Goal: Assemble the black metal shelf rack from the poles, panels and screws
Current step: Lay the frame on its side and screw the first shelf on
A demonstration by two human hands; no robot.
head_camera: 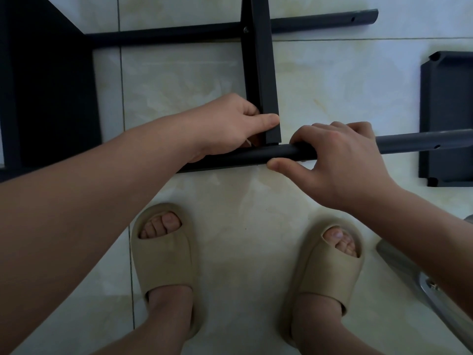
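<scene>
No text, label, brand, number or sign can be read anywhere in view.

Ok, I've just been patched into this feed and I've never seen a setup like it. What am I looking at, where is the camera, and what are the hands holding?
There is no machine here, just a person working with bare hands. The single picture comes from a camera worn on their head, looking down, so you see their forearms and their feet in beige slippers on a pale tiled floor. The left hand grips the near end of a black panel standing on its edge. The right hand is curled round the near pole, which meets that panel's end. The panel's other end crosses a far pole, where a screw shows. A second panel lies flat on the right.
</scene>
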